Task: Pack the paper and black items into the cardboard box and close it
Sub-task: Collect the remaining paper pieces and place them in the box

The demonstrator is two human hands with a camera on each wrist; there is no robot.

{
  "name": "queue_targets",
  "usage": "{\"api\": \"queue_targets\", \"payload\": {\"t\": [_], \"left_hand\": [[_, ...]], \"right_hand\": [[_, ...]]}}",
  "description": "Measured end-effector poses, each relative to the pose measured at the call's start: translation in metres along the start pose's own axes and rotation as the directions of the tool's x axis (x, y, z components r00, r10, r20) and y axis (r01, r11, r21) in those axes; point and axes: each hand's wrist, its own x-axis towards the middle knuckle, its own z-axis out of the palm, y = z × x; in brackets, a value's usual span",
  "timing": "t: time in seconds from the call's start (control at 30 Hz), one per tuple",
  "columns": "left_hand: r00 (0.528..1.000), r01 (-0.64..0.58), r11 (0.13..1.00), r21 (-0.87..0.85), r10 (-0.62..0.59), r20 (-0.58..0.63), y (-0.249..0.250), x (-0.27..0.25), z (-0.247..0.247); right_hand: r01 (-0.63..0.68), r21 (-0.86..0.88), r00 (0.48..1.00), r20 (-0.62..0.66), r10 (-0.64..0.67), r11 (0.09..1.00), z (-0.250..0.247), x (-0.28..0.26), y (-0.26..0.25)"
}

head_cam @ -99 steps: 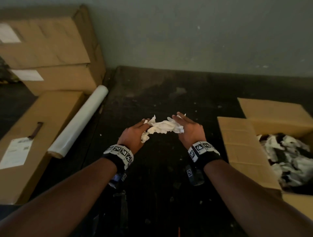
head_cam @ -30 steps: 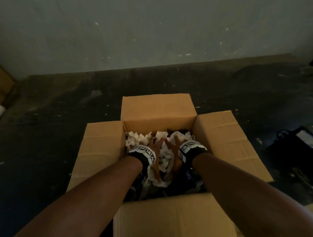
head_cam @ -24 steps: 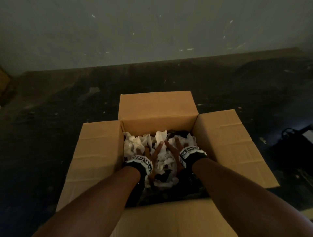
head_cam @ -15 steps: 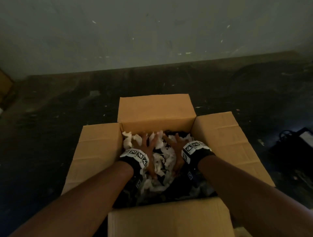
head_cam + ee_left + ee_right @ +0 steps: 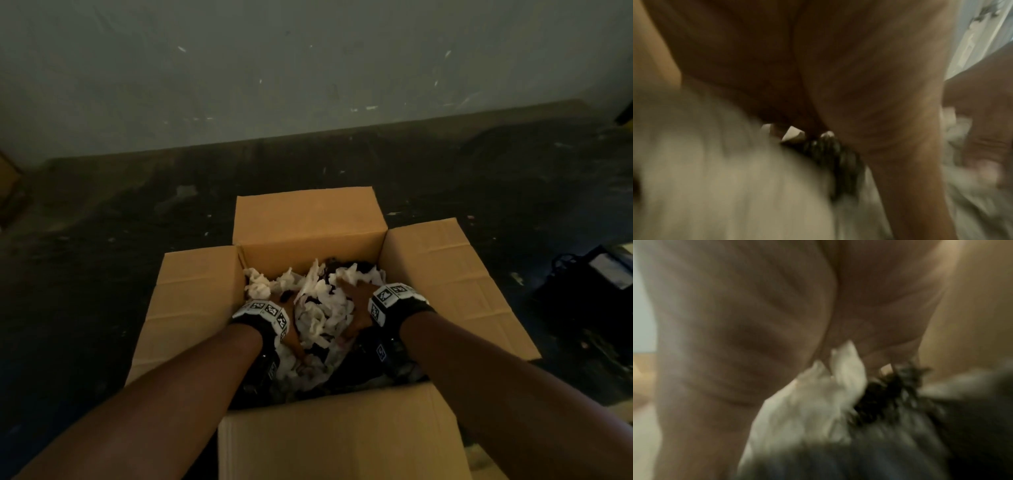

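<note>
Head-camera footage showed the packing step in hand: the crumpled white paper (image 5: 320,308) and black items (image 5: 346,269) were seen inside the cardboard box (image 5: 308,226), whose four flaps were folded outward, and both hands were pressed down on that filling. The left hand (image 5: 291,327) lay at the box's left side and the right hand (image 5: 359,298) nearer its right wall, fingers spread fairly flat on the paper rather than clenched, though the blurred wrist views left any light pinch undecided. Withdrawal of the hands and folding of the flaps inward was judged to be called for next.
</note>
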Motion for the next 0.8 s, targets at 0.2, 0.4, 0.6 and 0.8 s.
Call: {"api": "queue_targets", "payload": {"t": [0.2,0.4,0.6,0.8], "left_hand": [[0.973,-0.084,0.987,-0.134,0.052,-0.226,-0.038,0.043,-0.006],[0.816,-0.126,0.954,-0.273,-0.057,-0.576,-0.038,-0.109,-0.082],[0.744,-0.077,0.944,-0.320,-0.159,-0.649,-0.111,-0.167,-0.061],[0.748,0.000,0.942,-0.337,-0.224,-0.625,-0.184,-0.189,0.003]], "right_hand": [[0.032,0.031,0.995,-0.093,-0.029,0.999,-0.039,-0.034,-0.032],[0.161,0.175,0.880,-0.471,-0.061,0.971,-0.051,-0.047,-0.093],[0.269,0.249,0.898,-0.415,-0.149,0.930,-0.027,-0.035,-0.205],[0.135,0.124,0.972,-0.210,-0.107,0.983,-0.020,-0.007,-0.263]]}}
